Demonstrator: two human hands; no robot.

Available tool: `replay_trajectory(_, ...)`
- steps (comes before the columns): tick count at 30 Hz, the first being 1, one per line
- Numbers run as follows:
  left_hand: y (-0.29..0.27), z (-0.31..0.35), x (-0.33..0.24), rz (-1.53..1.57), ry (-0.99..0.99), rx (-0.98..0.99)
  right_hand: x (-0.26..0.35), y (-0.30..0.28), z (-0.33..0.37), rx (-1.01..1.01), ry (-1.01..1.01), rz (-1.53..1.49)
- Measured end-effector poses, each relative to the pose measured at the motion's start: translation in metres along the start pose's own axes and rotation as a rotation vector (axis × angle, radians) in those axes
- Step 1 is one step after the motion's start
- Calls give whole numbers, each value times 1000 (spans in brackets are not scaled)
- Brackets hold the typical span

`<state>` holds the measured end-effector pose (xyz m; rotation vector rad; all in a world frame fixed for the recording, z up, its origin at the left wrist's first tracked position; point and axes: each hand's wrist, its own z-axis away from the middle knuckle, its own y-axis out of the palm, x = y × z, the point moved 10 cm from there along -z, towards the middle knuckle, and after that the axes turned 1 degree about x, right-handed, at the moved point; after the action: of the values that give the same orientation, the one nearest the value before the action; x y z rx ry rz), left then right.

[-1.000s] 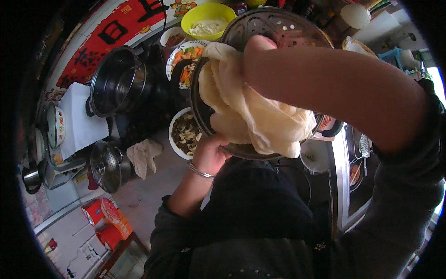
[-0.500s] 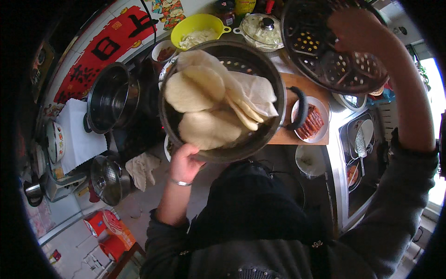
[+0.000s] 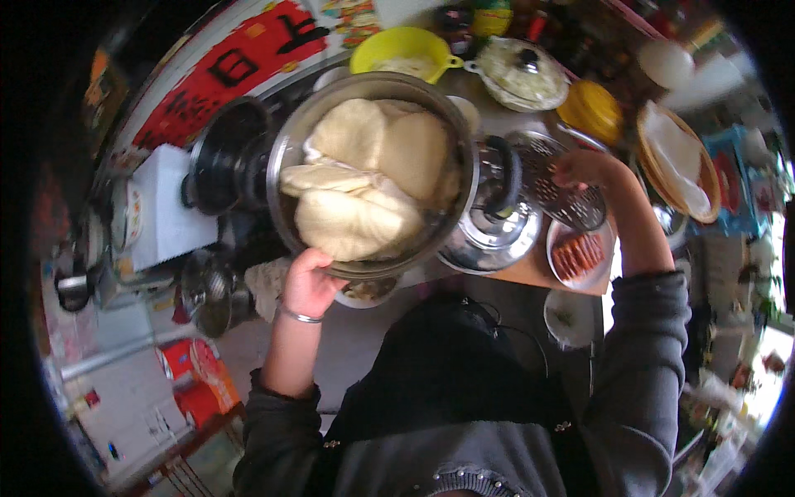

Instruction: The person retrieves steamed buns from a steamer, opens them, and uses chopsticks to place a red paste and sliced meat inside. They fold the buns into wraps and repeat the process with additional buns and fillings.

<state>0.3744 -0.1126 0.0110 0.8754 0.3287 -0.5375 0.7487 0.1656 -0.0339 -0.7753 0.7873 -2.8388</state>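
Steel pot (image 3: pixel 286 178): a wide, round metal pot held up close under the camera, above the worktop; it is the landmark for every place below.
Flatbreads (image 3: pixel 364 178): pale, soft rounds folded and piled inside the pot, filling most of it.
Pot handle (image 3: pixel 505 176): a dark loop on the pot's right side, with no hand on it.
Left hand (image 3: pixel 308 284): at the pot's lower left rim, grip closed on the rim with the fingers curled under it; a thin bangle sits on the wrist.
Right hand (image 3: pixel 584 168): to the right of the pot, well apart from it, resting on a perforated steamer plate (image 3: pixel 571 199); grip curled over the plate's far edge, but how firmly it has hold cannot be told.
Steel lid (image 3: pixel 489 236): shiny, domed, just right of the pot and below its handle, lying on the worktop.
Small dish (image 3: pixel 580 255): further right of the pot, below the steamer plate, holding reddish-brown food.
Yellow bowl (image 3: pixel 399 45): beyond the pot's far rim.
Black pot (image 3: pixel 219 157): just left of the steel pot, on the stove.
Worktop (image 3: pixel 522 277): brown wood, showing at the pot's lower right.
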Motion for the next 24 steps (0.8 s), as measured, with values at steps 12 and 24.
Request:
replay_trajectory(12,32,-3,-1,-53,-56,-145,-14,-33,78,-269,-15,-297)
replay_trajectory(24,82,-183,-18,75,-23,-105,-29,-13,111,-465,-94,-493)
